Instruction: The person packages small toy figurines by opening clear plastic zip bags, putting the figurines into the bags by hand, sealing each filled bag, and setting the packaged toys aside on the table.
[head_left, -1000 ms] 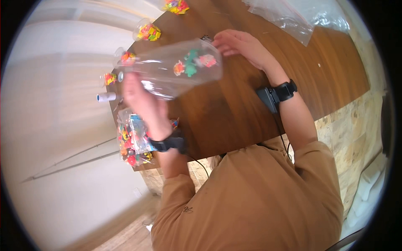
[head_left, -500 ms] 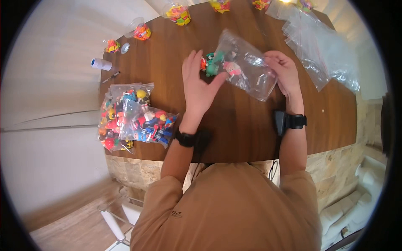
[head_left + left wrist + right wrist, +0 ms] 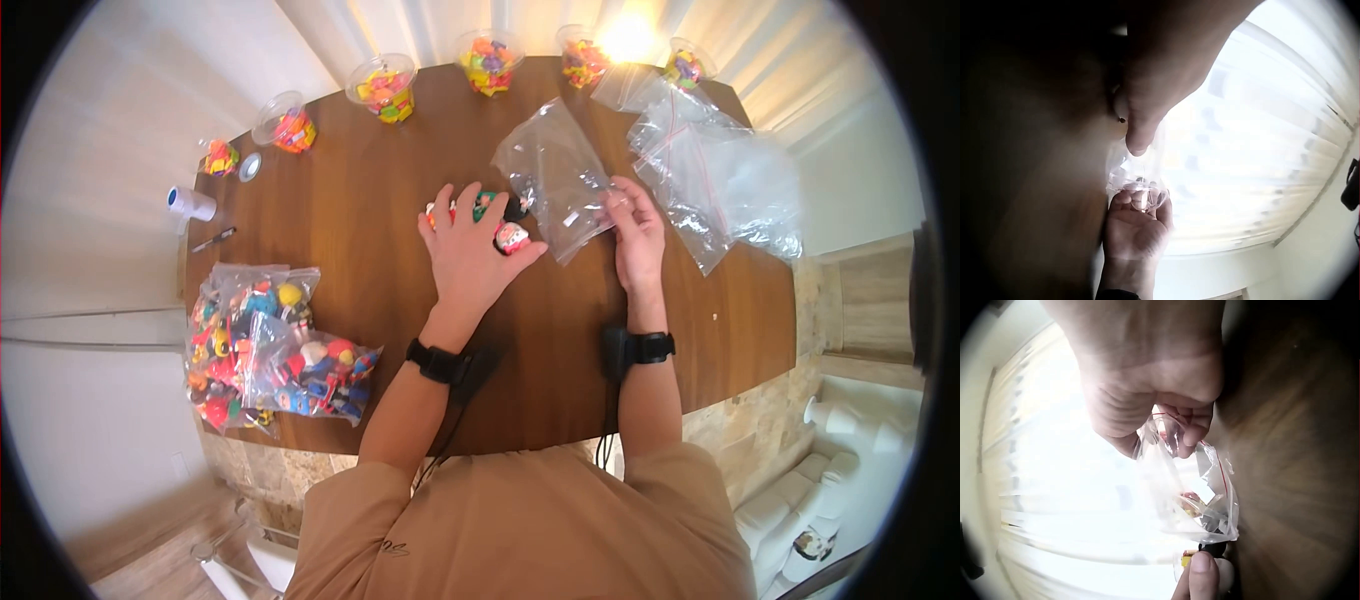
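On the table, my left hand [image 3: 470, 255] spreads its fingers over a small group of toy figures. A pink-and-white figure [image 3: 511, 238] shows beside its thumb, and a green one [image 3: 484, 206] shows between the fingers. An orange-and-white figure [image 3: 440, 212] peeks out at the left; the palm hides part of the group. My right hand [image 3: 636, 230] pinches the edge of a clear zip bag [image 3: 560, 180], just right of the figures. In the right wrist view, the bag's red seal line runs near the fingers, and the left thumb [image 3: 1204, 575] appears below the bag.
Several clear cups of colourful pieces, such as this cup [image 3: 385, 90], line the far edge. More clear bags [image 3: 740, 190] lie at the right. Filled bags of figures [image 3: 315, 365] sit at the left, near a pen [image 3: 214, 239], a white roll [image 3: 192, 204] and a tape ring [image 3: 250, 167].
The left hand has let go of the bag and come down over the figures. The right hand keeps hold of the bag, which has moved off the figures. The head view has shifted.
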Demonstrator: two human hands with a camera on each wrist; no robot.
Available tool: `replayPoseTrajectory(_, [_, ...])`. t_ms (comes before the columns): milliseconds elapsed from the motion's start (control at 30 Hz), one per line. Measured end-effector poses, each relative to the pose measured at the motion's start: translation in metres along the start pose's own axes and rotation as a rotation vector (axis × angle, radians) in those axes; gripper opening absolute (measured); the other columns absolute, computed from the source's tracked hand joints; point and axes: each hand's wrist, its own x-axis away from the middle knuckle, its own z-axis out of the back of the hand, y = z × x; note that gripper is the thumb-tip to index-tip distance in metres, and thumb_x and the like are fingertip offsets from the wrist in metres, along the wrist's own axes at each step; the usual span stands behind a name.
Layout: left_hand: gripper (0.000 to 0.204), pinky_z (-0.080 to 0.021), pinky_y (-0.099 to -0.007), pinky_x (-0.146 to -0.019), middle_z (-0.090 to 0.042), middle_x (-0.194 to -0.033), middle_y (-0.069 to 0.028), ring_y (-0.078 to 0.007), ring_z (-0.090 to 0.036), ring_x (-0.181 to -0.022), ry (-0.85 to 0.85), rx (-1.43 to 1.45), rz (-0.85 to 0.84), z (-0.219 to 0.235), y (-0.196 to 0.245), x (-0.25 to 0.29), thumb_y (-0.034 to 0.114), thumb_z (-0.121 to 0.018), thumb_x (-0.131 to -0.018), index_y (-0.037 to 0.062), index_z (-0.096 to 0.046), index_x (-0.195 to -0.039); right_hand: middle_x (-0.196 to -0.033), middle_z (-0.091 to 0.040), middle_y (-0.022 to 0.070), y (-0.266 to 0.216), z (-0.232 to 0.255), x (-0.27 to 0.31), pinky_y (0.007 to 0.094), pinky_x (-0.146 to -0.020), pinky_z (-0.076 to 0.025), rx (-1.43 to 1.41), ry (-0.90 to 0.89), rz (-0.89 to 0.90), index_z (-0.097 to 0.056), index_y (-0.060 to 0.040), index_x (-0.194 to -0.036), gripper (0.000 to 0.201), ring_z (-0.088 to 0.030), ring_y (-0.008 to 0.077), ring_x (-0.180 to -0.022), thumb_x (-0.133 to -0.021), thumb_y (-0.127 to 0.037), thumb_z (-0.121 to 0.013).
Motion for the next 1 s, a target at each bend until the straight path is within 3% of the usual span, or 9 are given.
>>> replayPoseTrajectory(533, [0.064,-0.031,-0.0521,-0.102,-0.056,-0.129,-0.0111,-0.0365,-0.046,-0.123,-0.001,0.035,0.014,0.0,0.002,-0.005,0.045,-0.084,-0.063,0.0091,-0.068,-0.114,-0.099,-0.067,0.0011,0.006,-0.003,0.008,0.0224,-0.079,-0.049,0.181,-0.012,-0.018,-0.064,-0.0009,-0.119,0.027,-0.06,0.0073,-0.087,-0.093,-0.006,-0.068])
replayPoseTrajectory(633, [0.065,-0.03,-0.0576,-0.101,-0.056,-0.131,-0.0099,-0.0353,-0.045,-0.124,-0.001,0.06,0.033,-0.005,-0.003,-0.005,0.05,-0.084,-0.061,0.0119,-0.069,-0.112,-0.099,-0.068,0.0011,-0.001,-0.008,0.01,0.0226,-0.079,-0.049,0.191,0.016,-0.048,-0.064,-0.0005,-0.119,0.027,-0.06,0.0072,-0.088,-0.093,-0.006,-0.067])
replayPoseTrajectory(867, [0.065,-0.03,-0.0555,-0.103,-0.056,-0.132,-0.0087,-0.0348,-0.046,-0.124,-0.032,0.076,0.06,-0.002,-0.006,-0.003,0.051,-0.083,-0.062,0.0135,-0.069,-0.113,-0.101,-0.069,0.0033,-0.002,-0.007,0.014,0.0233,-0.079,-0.049,0.192,0.011,-0.017,-0.064,0.0004,-0.119,0.026,-0.06,0.0077,-0.088,-0.094,-0.005,-0.066])
replayPoseTrajectory(967, [0.068,-0.031,-0.0515,-0.103,-0.056,-0.132,-0.0113,-0.0362,-0.045,-0.124,-0.062,0.058,0.079,-0.001,-0.005,-0.006,0.05,-0.084,-0.063,0.0092,-0.068,-0.115,-0.103,-0.069,0.0058,-0.002,-0.006,0.012,0.0237,-0.077,-0.049,0.177,0.013,0.021,-0.063,0.001,-0.119,0.026,-0.06,0.0083,-0.085,-0.093,-0.003,-0.065])
replayPoseTrajectory(1000, [0.066,-0.03,-0.0532,-0.103,-0.056,-0.132,-0.0093,-0.0351,-0.046,-0.123,-0.05,0.08,0.081,-0.002,-0.007,-0.005,0.052,-0.083,-0.063,0.0124,-0.069,-0.114,-0.103,-0.069,0.0058,-0.001,-0.006,0.013,0.0237,-0.077,-0.049,0.182,0.001,0.004,-0.063,0.001,-0.119,0.026,-0.06,0.0083,-0.085,-0.093,-0.003,-0.065])
